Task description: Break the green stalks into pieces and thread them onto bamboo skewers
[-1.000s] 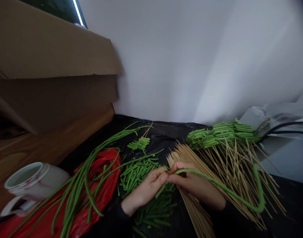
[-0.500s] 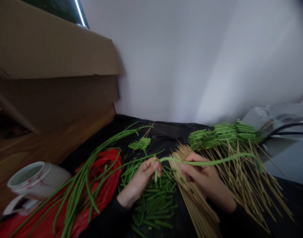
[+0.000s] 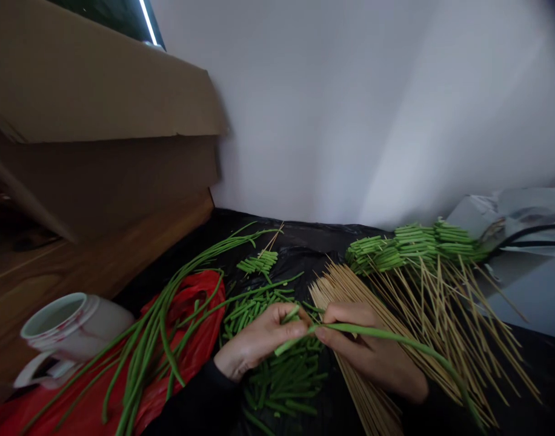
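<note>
Both hands meet at the middle of the desk (image 3: pixel 300 242), which is covered in black plastic sheeting. Left hand (image 3: pixel 259 339): thumb and forefinger pressed together, pinching the near end of a long green bean (image 3: pixel 382 334). A second short bean piece (image 3: pixel 290 313) sticks up between its fingers. Right hand (image 3: pixel 368 351): fingers closed around the same long bean just beside the left hand's pinch, fingertips almost touching the left thumb. From there the bean runs right and toward the camera, arching low over the bamboo skewers (image 3: pixel 432 315) and leaving view at the lower right.

Under and before the hands: pile of cut bean pieces (image 3: pixel 277 369) on the sheeting. Left of it: bundle of uncut long beans (image 3: pixel 168 303) lying across a red plastic bag (image 3: pixel 191 339). Far left: white ceramic mug (image 3: pixel 68 330). A small threaded skewer (image 3: pixel 258 263) lies beyond the cut pile. Behind the loose skewers, near the wall: row of finished bean skewers (image 3: pixel 409 242). Cardboard box (image 3: pixel 100 103) above left.
</note>
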A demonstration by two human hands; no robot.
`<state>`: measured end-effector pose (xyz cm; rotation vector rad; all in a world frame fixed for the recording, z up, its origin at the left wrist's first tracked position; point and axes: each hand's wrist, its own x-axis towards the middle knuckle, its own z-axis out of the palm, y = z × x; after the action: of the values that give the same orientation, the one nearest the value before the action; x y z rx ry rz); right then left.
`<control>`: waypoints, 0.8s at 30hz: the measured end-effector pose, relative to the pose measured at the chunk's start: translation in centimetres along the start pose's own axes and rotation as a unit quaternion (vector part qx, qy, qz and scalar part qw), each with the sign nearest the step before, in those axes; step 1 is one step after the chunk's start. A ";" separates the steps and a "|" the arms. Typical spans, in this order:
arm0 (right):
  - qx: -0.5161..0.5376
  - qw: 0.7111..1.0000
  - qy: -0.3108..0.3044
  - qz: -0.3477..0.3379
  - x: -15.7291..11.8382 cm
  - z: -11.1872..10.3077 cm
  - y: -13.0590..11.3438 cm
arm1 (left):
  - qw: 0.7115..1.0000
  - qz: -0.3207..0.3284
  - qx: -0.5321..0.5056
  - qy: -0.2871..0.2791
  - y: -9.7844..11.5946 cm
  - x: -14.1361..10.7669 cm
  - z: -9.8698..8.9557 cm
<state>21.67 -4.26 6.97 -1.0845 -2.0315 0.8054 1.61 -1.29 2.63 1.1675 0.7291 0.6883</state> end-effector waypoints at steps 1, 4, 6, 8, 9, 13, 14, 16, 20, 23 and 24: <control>0.003 1.000 -0.001 0.013 0.1 0.0 0.1 | 0.999 -0.017 0.028 -0.016 0.0 -0.2 0.0; 0.031 0.998 0.024 0.038 0.1 -0.5 0.3 | 0.999 -0.016 0.047 -0.022 0.1 -0.4 -0.3; 0.046 0.996 0.062 0.040 0.0 -1.0 0.4 | 1.000 0.003 0.020 -0.007 0.1 -0.3 -0.2; 0.032 0.995 0.096 0.025 -0.2 -1.0 0.5 | 0.998 0.016 -0.057 0.020 -0.1 0.1 -0.1; 0.013 0.994 0.107 0.008 -0.2 -0.8 0.6 | 0.993 0.026 -0.112 0.038 -0.2 0.4 0.0; -0.074 0.986 0.101 -0.107 -0.7 0.9 0.5 | 0.930 0.059 -0.348 0.102 -0.3 1.5 -0.8; -0.083 0.985 0.087 -0.126 -0.8 1.3 0.3 | 0.907 0.060 -0.398 0.126 -0.1 1.7 -1.1; -0.083 0.983 0.067 -0.146 -1.1 1.5 -0.1 | 0.873 0.074 -0.450 0.173 0.1 1.8 -1.6; -0.027 0.994 0.060 -0.083 -0.8 1.0 -0.9 | 0.931 0.046 -0.338 0.131 -0.1 1.5 -0.6; 0.046 0.998 0.039 0.019 -0.3 0.6 -0.8 | 0.978 0.025 -0.198 0.052 -0.8 1.0 0.7; 0.067 0.996 0.029 0.043 -0.2 0.6 -0.7 | 0.986 0.013 -0.164 0.022 -1.0 0.8 0.9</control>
<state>20.98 -4.86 7.15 -1.1133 -1.8654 0.9296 2.89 -1.34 1.76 0.8626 0.6108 0.8247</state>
